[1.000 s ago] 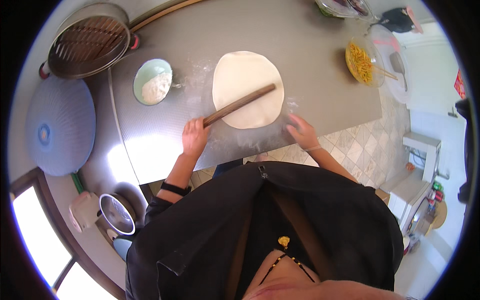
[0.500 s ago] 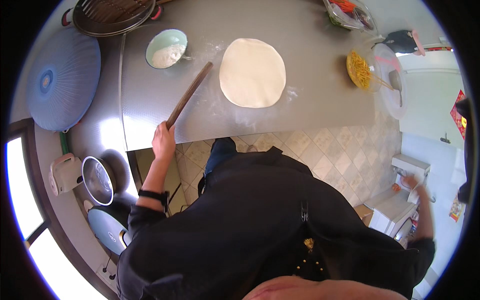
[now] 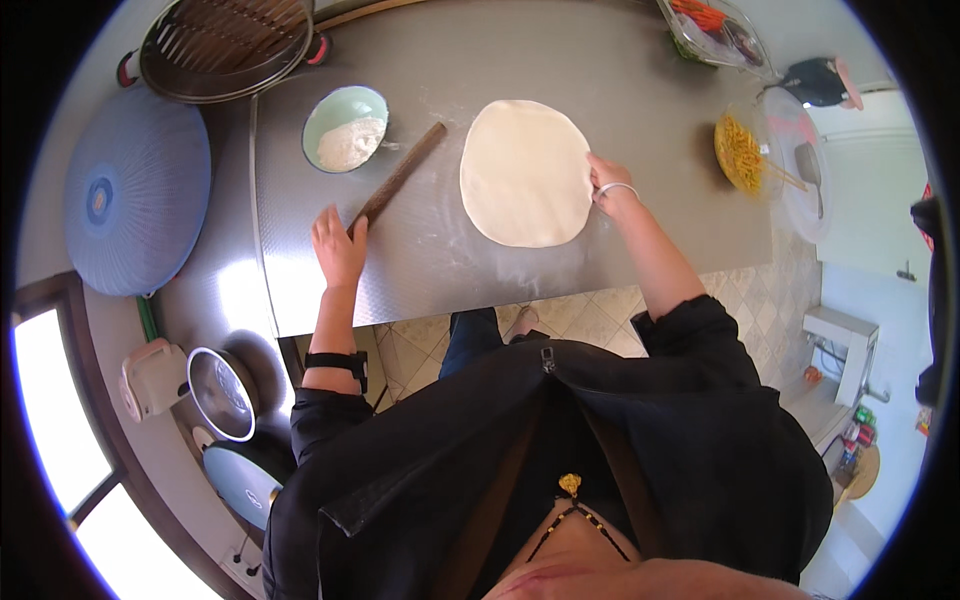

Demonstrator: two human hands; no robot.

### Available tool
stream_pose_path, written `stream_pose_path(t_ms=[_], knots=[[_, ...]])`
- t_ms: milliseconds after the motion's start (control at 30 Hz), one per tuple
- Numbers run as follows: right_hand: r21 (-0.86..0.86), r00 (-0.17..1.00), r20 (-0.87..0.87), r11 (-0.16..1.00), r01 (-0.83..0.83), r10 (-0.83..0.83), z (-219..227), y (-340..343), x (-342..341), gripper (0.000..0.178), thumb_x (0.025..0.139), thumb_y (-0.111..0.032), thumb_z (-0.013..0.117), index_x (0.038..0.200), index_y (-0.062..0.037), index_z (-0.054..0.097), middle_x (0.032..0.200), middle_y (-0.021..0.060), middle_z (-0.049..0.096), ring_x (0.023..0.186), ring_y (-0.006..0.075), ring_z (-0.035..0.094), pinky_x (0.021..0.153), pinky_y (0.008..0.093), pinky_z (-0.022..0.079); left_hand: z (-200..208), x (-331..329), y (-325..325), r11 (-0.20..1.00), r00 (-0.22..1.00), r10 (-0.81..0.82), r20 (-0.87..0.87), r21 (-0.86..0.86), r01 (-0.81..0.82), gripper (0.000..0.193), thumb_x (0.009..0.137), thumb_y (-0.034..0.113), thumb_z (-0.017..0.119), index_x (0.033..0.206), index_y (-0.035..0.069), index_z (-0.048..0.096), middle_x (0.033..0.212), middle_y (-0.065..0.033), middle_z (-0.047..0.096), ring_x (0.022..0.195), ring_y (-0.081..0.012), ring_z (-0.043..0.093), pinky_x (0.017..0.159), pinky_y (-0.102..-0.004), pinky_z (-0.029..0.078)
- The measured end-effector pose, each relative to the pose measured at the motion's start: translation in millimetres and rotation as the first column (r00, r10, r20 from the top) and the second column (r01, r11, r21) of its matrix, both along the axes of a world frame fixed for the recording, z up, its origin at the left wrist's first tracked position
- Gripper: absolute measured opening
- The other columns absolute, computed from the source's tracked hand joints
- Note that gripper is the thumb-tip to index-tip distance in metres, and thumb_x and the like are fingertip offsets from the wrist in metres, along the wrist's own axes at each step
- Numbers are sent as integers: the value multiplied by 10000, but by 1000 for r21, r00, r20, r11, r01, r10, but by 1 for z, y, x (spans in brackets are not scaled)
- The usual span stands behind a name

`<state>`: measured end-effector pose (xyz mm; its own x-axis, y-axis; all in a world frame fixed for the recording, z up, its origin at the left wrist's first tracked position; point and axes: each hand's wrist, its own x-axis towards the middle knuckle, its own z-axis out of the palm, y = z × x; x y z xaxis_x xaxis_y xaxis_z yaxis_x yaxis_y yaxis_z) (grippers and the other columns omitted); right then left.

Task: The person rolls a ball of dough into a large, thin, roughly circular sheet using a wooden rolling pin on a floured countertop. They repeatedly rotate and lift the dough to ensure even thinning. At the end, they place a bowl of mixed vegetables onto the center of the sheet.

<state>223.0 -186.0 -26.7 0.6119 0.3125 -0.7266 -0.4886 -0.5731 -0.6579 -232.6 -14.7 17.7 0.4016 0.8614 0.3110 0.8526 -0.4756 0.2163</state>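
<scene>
A round, flat sheet of pale dough (image 3: 525,175) lies on the metal worktop. At its right edge my right hand (image 3: 612,184) has its fingers closed on the rim of the sheet. A dark wooden rolling pin (image 3: 405,172) rests slantwise on the worktop, left of the dough. My left hand (image 3: 339,250) is at the near end of the pin, its fingers stretched out and loose, the thumb beside the wood. Beyond the pin stands a pale green bowl (image 3: 347,130) with white flour in it.
Loose flour dusts the steel worktop (image 3: 620,60). To the right are a glass bowl of yellow strips (image 3: 740,155) with chopsticks and a clear lid (image 3: 815,180). A large blue cover (image 3: 135,195) and a dark pan (image 3: 230,50) stand left. A steel bowl (image 3: 222,395) sits nearer.
My right hand has come from far out at the right to the dough's right edge. My left hand has loosened from the rolling pin, which now lies on the worktop.
</scene>
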Motion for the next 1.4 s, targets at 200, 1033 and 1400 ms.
stream_pose_path(t_ms=[200, 1033, 1400], knots=[[-346, 611, 403, 731, -588, 682, 42, 26, -18, 283, 795, -286, 746, 861, -15, 696, 772, 98, 687, 698, 205, 674, 613, 315, 534, -5, 65, 93, 490, 405, 762, 505, -859, 149, 415, 893, 183, 584, 1193, -89, 492, 1047, -205, 610, 806, -272, 652, 632, -309, 561], [-68, 399, 831, 782, -620, 388, 75, -53, -110, 396, 894, -374, 602, 1145, -67, 596, 1232, 175, 590, 1098, 341, 572, 886, 459, 464, 15, 66, -23, 900, 898, -436, 65, 57, 433, 375, 790, 165, 680, 1155, 93, 636, 1040, -71, 629, 954, -259, 608, 784, -370, 517], [-454, -149, 889, 784, -424, 434, 12, 88, -39, 558, 908, -465, 531, 1374, -162, 476, 1499, 156, 301, 1376, 386, 278, 1072, 653, 209, -26, 152, 39, 963, 947, -265, -182, -99, 250, 540, 937, 418, 490, 1411, 166, 442, 1447, -112, 427, 1345, -335, 376, 1092, -588, 250]])
